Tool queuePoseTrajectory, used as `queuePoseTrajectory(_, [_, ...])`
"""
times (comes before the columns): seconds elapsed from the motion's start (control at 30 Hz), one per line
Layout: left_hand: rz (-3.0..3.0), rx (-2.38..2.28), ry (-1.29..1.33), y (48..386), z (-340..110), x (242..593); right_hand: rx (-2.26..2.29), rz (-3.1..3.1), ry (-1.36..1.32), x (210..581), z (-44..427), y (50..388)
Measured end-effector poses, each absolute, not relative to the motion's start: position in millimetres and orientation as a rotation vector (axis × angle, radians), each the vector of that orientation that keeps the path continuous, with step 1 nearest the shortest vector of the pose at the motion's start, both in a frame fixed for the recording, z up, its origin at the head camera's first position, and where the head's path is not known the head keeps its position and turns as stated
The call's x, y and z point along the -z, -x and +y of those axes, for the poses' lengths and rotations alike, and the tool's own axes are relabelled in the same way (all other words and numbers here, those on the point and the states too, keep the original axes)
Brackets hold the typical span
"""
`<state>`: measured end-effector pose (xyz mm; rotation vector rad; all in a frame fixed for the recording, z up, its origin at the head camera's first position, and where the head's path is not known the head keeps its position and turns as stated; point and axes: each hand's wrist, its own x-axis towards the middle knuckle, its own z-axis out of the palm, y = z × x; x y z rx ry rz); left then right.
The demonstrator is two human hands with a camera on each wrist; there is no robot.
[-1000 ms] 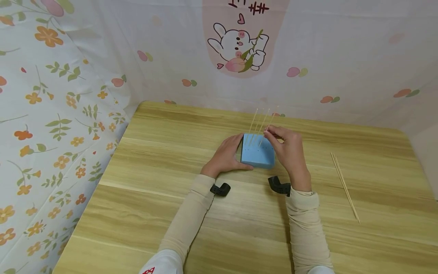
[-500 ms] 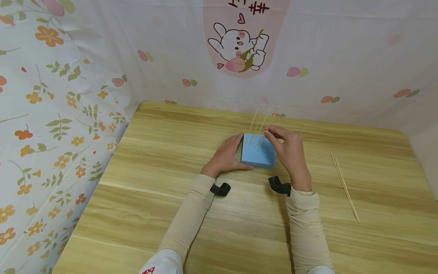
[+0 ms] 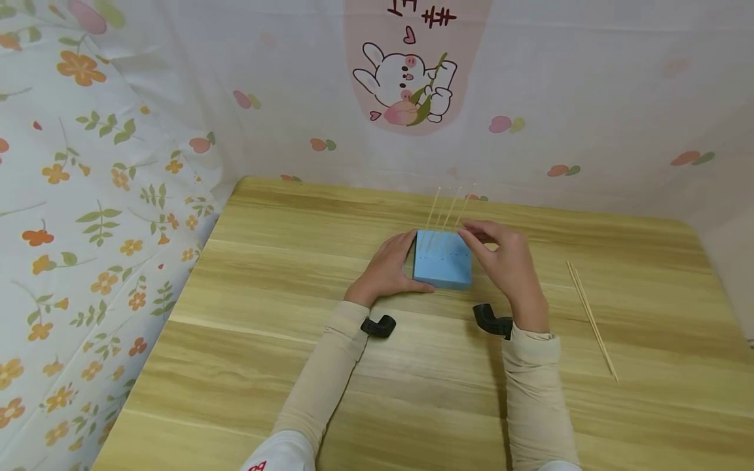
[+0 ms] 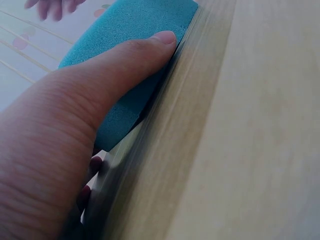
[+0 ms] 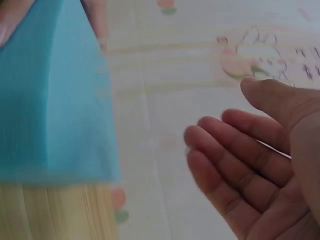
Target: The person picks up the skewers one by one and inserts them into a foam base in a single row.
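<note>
A blue foam block sits on the table, with small dark holes in its top. Several thin wooden skewers stand upright in its far part, leaning slightly. My left hand grips the block from the left; in the left wrist view the thumb lies along its near side, while most of the other fingers are hidden behind it. Just right of the block is my right hand. The right wrist view shows its fingers apart from the thumb, loosely bent, holding nothing.
Loose skewers lie together on the wooden table to the right of my right forearm. Behind the table hangs a printed cloth, and a floral one hangs on the left. Black wrist mounts sit at both cuffs.
My right hand has let go of the rightmost standing skewer and moved slightly right. That skewer stays in the block. The left hand keeps its grip; the head view has shifted slightly.
</note>
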<state>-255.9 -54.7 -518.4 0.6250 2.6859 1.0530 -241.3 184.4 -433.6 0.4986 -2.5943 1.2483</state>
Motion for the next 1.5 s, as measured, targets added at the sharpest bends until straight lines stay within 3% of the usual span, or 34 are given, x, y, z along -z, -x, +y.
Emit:
queuePoseTrajectory(0.67, [2.694,-1.052,-0.597,255.7,-56.5,522.0,-0.794,-3.075,0.03,451.0,377.3,168.8])
queuePoseTrajectory(0.93, [2.697,-1.046,-0.603,255.7,-55.7,522.0,-0.89,-3.374,0.115,454.8,389.0,172.8])
queuePoseTrajectory(1.5, [2.707,-1.022,-0.614,256.1,-53.5,519.6,-0.901,-3.417,0.149,453.8,382.0,177.8])
